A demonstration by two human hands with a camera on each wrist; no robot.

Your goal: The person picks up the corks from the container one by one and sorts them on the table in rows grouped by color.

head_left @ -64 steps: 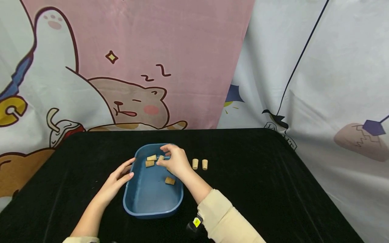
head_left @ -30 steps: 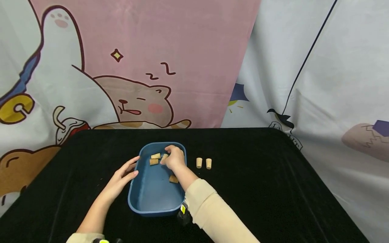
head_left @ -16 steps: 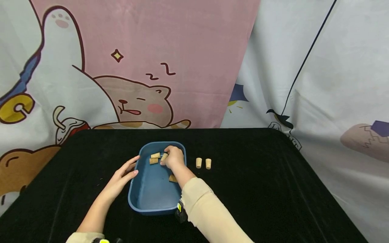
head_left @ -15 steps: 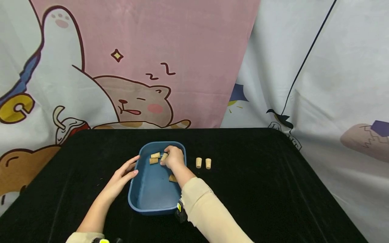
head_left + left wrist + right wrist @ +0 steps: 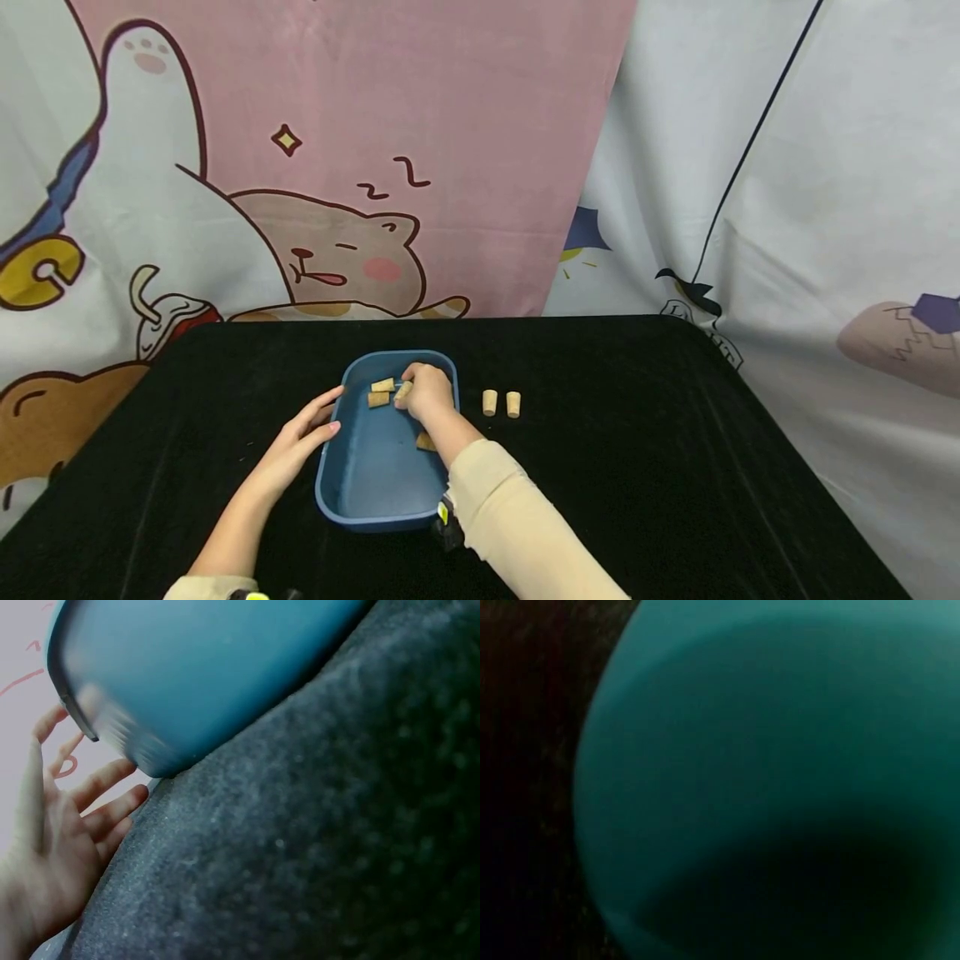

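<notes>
A blue tray [image 5: 382,525] with rounded corners stands on the black cloth. Inside it, my right hand [image 5: 431,397] pinches a cork [image 5: 403,392] between thumb and fingers near the far end. Left of that cork lie two others, a paler cork [image 5: 382,385] and a browner cork [image 5: 378,400]. Another cork [image 5: 425,442] lies under my right wrist, partly covered. My left hand [image 5: 300,442] touches the tray's left rim with spread fingers; in the left wrist view the hand [image 5: 67,832] is beside the tray's wall [image 5: 202,690]. The right wrist view shows only the dark blue tray [image 5: 705,750].
Right of the tray, two pale corks [image 5: 490,403] [image 5: 513,405] stand side by side on the black cloth [image 5: 637,467]. A printed curtain [image 5: 487,167] hangs behind the table's far edge.
Since about two seconds ago my right hand has moved slightly deeper into the tray, and its cork has tilted. The view has shifted a little. Over the last half second hardly anything differs.
</notes>
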